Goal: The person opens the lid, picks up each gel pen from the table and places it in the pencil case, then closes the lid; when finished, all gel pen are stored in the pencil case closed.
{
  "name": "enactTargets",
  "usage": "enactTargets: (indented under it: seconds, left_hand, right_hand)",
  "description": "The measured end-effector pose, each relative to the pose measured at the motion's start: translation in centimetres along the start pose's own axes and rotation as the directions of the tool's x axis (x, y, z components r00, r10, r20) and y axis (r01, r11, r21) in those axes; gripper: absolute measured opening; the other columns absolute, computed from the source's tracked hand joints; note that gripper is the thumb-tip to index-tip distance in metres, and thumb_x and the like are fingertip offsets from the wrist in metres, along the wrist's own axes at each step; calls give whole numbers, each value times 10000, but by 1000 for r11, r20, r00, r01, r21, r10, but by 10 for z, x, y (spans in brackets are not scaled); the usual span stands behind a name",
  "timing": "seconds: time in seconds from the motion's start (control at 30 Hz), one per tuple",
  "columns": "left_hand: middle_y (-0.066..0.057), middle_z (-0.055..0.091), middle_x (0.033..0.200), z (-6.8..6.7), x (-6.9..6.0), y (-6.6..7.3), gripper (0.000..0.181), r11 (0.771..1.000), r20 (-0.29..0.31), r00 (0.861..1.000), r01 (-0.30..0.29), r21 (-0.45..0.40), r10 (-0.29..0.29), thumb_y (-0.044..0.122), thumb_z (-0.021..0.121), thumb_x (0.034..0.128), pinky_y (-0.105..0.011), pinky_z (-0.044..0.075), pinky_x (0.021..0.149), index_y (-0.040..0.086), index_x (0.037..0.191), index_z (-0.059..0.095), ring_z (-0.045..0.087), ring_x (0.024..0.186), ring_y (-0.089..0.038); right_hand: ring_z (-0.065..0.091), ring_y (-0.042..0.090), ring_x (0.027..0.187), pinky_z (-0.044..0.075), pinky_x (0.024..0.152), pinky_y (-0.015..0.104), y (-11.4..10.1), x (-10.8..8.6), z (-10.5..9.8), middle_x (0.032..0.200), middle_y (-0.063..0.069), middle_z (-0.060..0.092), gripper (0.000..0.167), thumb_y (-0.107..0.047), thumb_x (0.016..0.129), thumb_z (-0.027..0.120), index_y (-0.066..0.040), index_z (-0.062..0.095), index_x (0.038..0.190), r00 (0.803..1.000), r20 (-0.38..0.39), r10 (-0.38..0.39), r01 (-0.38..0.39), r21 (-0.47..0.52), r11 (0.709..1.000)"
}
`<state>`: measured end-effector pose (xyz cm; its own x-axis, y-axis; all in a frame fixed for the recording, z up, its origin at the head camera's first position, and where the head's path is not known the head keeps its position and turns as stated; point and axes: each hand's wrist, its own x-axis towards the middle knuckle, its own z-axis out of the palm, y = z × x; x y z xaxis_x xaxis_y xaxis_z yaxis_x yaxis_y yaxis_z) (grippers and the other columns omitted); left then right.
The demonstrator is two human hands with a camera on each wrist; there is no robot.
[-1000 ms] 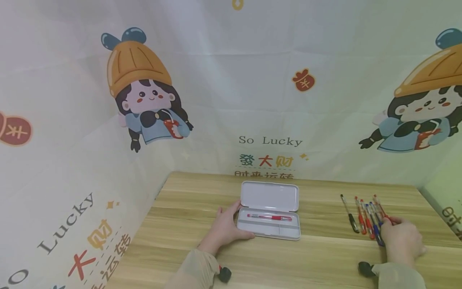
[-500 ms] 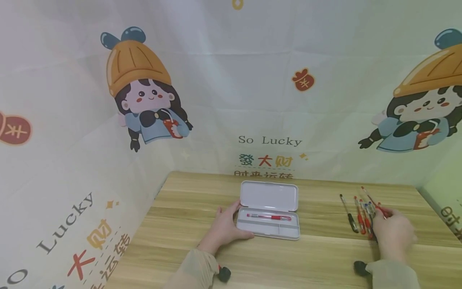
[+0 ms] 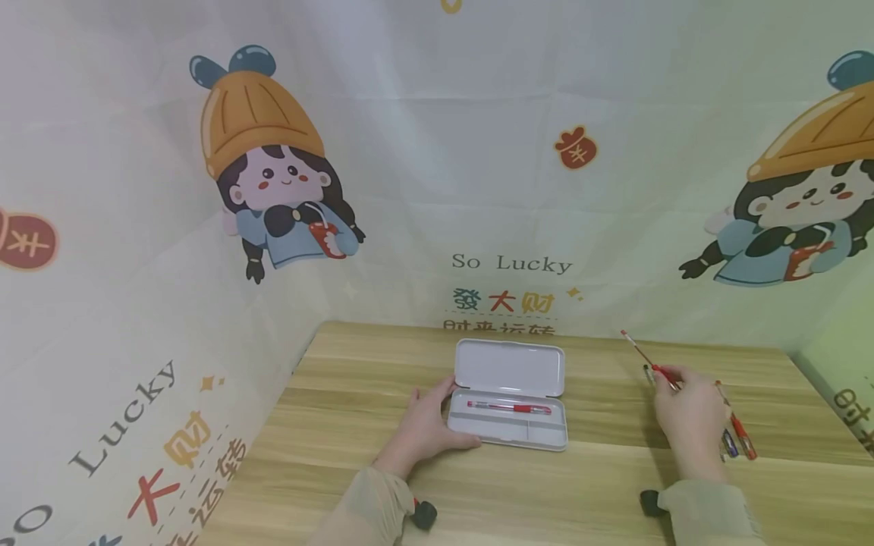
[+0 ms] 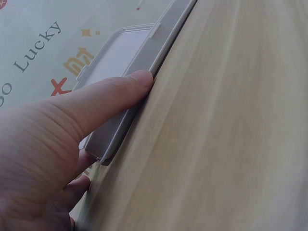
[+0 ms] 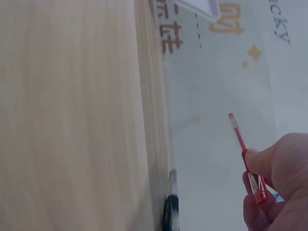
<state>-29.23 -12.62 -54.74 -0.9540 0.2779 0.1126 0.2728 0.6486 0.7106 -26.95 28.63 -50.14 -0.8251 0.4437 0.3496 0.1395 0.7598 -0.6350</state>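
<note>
Just swung toward nine o'clock, away from the loose pens (image 3: 742, 434), with a red pen (image 5: 244, 153) in the right hand (image 3: 693, 413). Seems, by judgement, past the picking-up and into the carrying, though apart from the lid-up pencil case (image 3: 492, 431) at nine o'clock. Holds the pen in a pinch, thumb against fingertips with no wide gap; with the left hand (image 3: 429, 432), grips the case's left end, thumb to the front. As for looks, slim and clear-barrelled, red at the grip and both ends, pointing between ten and eleven o'clock, much like the second red pen (image 3: 522, 409) lying along the case's far compartment.
</note>
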Motion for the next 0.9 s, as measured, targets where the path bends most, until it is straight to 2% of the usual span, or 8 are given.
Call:
enactTargets:
  seconds: [0.23,0.37,0.5,0.73,0.9]
  left_hand:
    - [-32,571,1676,0,1,0,1240,1000,0,1000,-8,-5,8,462,1051,653,-699,41,1410,202,1692,426,465,1611,-336]
    - [-32,579,1670,0,0,0,1238,1000,1,1000,-5,-8,5,464,1052,654,-698,40,1410,204,1691,427,465,1611,-334]
    - [-35,571,1676,0,1,-1,1245,1000,0,1000,-5,-3,5,455,1053,652,-699,37,1409,205,1695,421,465,1610,-336]
    - [-46,556,1688,-1,1,0,1250,1000,-1,1000,-8,0,8,446,1049,656,-714,37,1403,215,1704,409,465,1611,-341]
    - [-55,549,1693,0,0,1,1253,1000,0,1000,-5,6,5,451,1049,656,-715,43,1402,204,1704,408,470,1608,-339]
  right_hand:
    - [673,552,1142,424,911,680,-25,-10,15,1228,290,774,259,-242,1068,700,-43,787,1208,994,16,-104,103,27,994]
    - [674,511,1136,415,942,665,-39,-16,21,1203,276,771,241,-228,1064,713,-46,789,1203,988,31,-152,151,44,988]
    - [696,459,1091,434,914,622,-51,-22,27,1185,250,783,229,-221,1058,723,-57,794,1202,978,43,-202,199,57,978]
    - [706,450,1128,513,967,637,-69,-32,36,1215,240,785,199,-173,1024,765,-60,810,1181,951,84,-299,289,115,950]
    - [693,397,1049,562,878,555,-75,-39,44,1159,208,789,177,-151,1009,782,-72,825,1161,931,126,-343,327,132,936]
